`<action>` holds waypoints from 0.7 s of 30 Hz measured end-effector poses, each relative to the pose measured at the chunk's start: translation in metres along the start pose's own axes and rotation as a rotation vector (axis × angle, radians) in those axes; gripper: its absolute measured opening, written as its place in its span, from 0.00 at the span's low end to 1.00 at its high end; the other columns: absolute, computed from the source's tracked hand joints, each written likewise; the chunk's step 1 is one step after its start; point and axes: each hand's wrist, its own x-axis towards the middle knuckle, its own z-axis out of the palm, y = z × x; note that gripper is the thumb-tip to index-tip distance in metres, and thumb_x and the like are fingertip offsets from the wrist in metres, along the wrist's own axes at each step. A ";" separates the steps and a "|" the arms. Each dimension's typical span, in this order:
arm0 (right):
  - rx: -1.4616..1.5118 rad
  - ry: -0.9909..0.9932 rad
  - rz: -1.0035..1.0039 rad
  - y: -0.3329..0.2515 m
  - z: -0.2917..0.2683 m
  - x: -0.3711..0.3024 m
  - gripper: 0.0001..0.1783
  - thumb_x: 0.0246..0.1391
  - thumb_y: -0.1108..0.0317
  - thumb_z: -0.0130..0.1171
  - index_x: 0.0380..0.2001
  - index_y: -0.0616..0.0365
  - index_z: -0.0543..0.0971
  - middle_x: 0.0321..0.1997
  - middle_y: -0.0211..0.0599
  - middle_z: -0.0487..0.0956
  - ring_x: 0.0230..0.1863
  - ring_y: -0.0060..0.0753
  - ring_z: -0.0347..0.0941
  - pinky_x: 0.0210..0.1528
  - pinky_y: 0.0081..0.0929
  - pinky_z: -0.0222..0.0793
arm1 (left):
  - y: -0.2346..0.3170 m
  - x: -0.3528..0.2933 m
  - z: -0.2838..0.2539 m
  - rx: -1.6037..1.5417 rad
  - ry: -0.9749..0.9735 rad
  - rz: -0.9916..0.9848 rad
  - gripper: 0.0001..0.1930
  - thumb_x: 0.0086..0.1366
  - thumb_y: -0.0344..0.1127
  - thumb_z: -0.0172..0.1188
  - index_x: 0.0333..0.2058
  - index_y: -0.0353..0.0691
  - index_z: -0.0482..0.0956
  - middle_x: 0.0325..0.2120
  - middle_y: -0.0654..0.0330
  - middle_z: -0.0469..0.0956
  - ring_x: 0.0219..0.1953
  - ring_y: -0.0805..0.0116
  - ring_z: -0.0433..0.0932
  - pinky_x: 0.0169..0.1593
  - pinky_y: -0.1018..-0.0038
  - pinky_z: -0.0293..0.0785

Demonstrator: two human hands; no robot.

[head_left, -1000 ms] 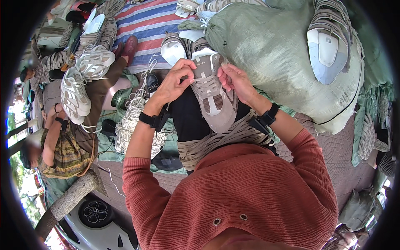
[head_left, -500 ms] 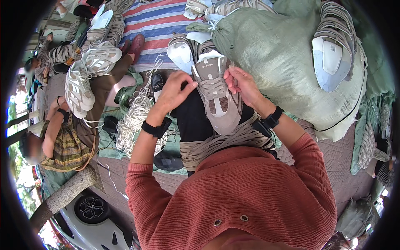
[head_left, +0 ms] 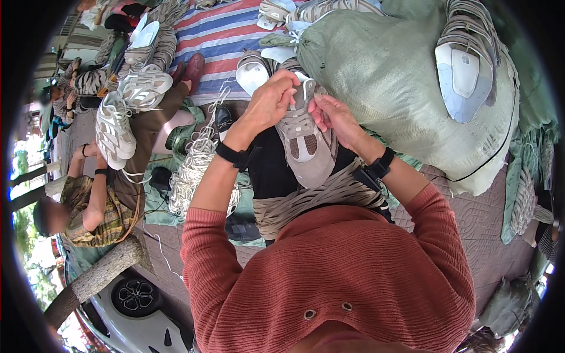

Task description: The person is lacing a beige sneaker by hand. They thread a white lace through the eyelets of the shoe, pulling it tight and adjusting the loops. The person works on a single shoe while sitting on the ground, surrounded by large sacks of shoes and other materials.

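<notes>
A grey-brown sneaker upper (head_left: 311, 162) with crisscrossed laces lies across my lap, its toe toward me. My left hand (head_left: 272, 99) is over the left side of the tongue, fingers curled in a pinch; what they hold is hidden. At the upper's right edge, by the top eyelets, my right hand (head_left: 335, 117) is closed, thumb and fingers pressed together. Something small and pale shows near its fingertips, too small to name. My left hand covers much of the tongue. Just beyond it rests another upper with a pale lining (head_left: 252, 76).
A bulky green woven sack (head_left: 376, 76) stands right, with stacked uppers (head_left: 465, 76) on it. Tangled white laces (head_left: 197, 170) lie left of my legs. A striped sheet (head_left: 220, 35) spreads beyond. Another person (head_left: 97, 200) sits left, near laced shoes (head_left: 115, 129). Bundled strips (head_left: 318, 194) cross my lap.
My left hand has moved up and right, from beside the upper to over its tongue. My right hand has shifted slightly left and stays closed. The upper has barely moved.
</notes>
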 end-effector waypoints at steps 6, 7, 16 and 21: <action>0.032 0.000 -0.003 -0.001 -0.001 -0.001 0.18 0.70 0.54 0.41 0.35 0.54 0.75 0.23 0.22 0.70 0.21 0.15 0.61 0.23 0.13 0.53 | -0.012 -0.008 -0.009 0.189 0.251 0.098 0.04 0.62 0.26 0.58 0.34 0.32 0.74 0.40 0.55 0.74 0.37 0.63 0.76 0.41 0.70 0.73; 0.062 -0.006 -0.006 -0.001 -0.004 -0.001 0.18 0.70 0.54 0.40 0.34 0.54 0.74 0.23 0.22 0.70 0.21 0.15 0.62 0.23 0.13 0.53 | -0.007 -0.014 -0.013 0.219 0.317 0.130 0.05 0.62 0.27 0.59 0.34 0.32 0.75 0.39 0.55 0.74 0.37 0.63 0.76 0.41 0.70 0.73; 0.291 0.003 0.010 0.007 -0.014 0.007 0.19 0.70 0.53 0.39 0.34 0.53 0.73 0.22 0.24 0.69 0.19 0.17 0.59 0.20 0.15 0.50 | 0.025 -0.105 0.050 0.093 0.250 -0.158 0.13 0.63 0.28 0.58 0.47 0.40 0.75 0.29 0.52 0.73 0.28 0.54 0.76 0.34 0.65 0.73; 0.401 0.027 0.050 -0.010 -0.037 0.011 0.17 0.69 0.54 0.42 0.34 0.54 0.74 0.21 0.23 0.68 0.18 0.18 0.57 0.19 0.17 0.47 | 0.030 -0.124 0.057 -0.003 0.185 -0.171 0.15 0.64 0.29 0.58 0.49 0.38 0.75 0.26 0.54 0.71 0.25 0.57 0.73 0.32 0.69 0.71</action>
